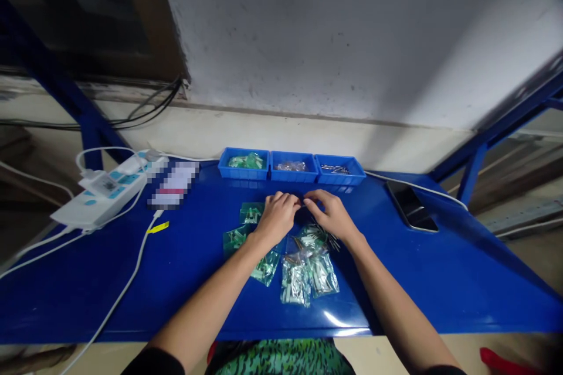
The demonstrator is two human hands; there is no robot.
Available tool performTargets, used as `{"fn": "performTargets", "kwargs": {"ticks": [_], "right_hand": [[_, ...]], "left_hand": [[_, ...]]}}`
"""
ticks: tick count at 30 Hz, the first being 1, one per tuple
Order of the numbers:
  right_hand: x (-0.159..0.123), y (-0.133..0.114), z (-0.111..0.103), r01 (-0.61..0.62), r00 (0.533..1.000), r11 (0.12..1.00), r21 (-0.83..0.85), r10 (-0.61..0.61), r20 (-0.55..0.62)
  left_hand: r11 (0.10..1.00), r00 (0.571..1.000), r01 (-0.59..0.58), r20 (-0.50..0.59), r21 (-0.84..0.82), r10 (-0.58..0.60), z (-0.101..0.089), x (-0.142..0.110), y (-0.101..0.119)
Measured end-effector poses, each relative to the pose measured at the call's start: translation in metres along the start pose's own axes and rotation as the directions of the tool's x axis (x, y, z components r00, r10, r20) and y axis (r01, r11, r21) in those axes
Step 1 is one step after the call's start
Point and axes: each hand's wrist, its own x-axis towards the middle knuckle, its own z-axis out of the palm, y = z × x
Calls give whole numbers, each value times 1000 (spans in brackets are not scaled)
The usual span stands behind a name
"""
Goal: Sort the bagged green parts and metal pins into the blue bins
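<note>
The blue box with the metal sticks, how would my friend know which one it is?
Start at the big blue table and look to its back edge, by the wall. Three blue boxes stand there in a row; choose the right-hand box. Only that one shows thin metal sticks inside.

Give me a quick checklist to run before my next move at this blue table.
1. Three blue bins upright, each with contents: ok, lined up along the back.
2. Plastic bags fully on the table: ok, none overhangs the front edge.
3. Thin metal rods all inside a bin: not ok, some lie on the table beside your right hand.
4. Something gripped by your right hand or left hand: cannot tell, the fingertips hide it.
5. Phone on the right clear of your right arm: ok, well apart.
6. Power strip clear of your left hand: ok.
</note>
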Motion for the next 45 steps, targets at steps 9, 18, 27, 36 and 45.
{"fn": "performTargets", "kwargs": {"ticks": [9, 18, 27, 36, 45], "right_hand": [[-1, -12, 11, 96, 993, 988, -122, -104, -58], [-2, -15, 5, 108, 990, 988, -114, -118, -78], [-1, -19, -14, 170, 960, 962, -213, -211, -185], [2, -16, -88, -46, 254, 955, -293, -273, -928], [5, 45, -71, -428, 833, 858, -283, 253, -491]], "left_hand": [[962, 974, 23, -209, -272, -82, -6, 0, -13], [987, 977, -1, -213, -160, -33, -4, 1, -12], [982, 988, 49, -135, -183, -75, -5, 0, -7], [994, 997, -54, 44, -99, 59, 9, 3, 18], [996, 963, -91, 256, 21, 82, 9, 23, 35]]}}
